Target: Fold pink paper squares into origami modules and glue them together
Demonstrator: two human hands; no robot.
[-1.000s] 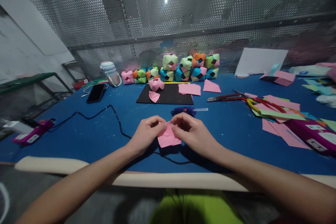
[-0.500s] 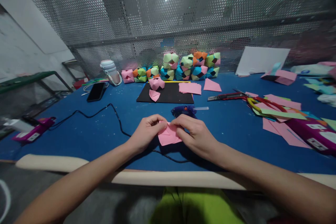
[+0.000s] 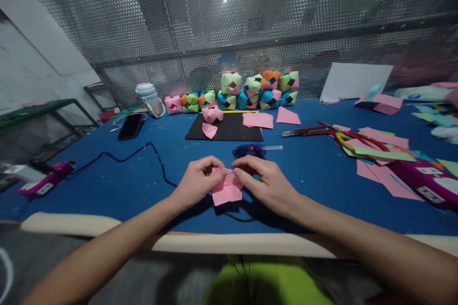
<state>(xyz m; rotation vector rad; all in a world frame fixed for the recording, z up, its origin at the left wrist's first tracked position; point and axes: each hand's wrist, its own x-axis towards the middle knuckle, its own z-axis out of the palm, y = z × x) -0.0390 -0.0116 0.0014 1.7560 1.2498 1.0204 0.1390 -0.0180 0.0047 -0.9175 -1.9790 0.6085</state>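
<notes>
Head view: a folded pink paper square (image 3: 227,194) sits between the two hands, its creased face towards the camera and a shadow beneath it on the blue worktop (image 3: 125,181). The left hand (image 3: 195,182) is nearly closed, pinching its upper left corner between thumb and fingers. The right hand (image 3: 270,183) is held narrow, thumb and forefinger at the upper right edge; whether it grips or only touches, I cannot tell. Held by the top like this, the lower part probably stays free and the folds in sight.

Just beyond the fingertips lies a dark blue glue gun (image 3: 246,150), the nearest thing in the way on the far side. A black cable (image 3: 239,219) runs on the near side of the paper and could catch a lowered hand. Farther ahead of the hands, a black flat board (image 3: 234,131) bears a small folded pink piece (image 3: 210,130) and a stack of pink paper sheets (image 3: 257,120), likely set there within easy reach. Scissors with red and yellow handles (image 3: 345,143) lie ahead and right of the right hand.
</notes>
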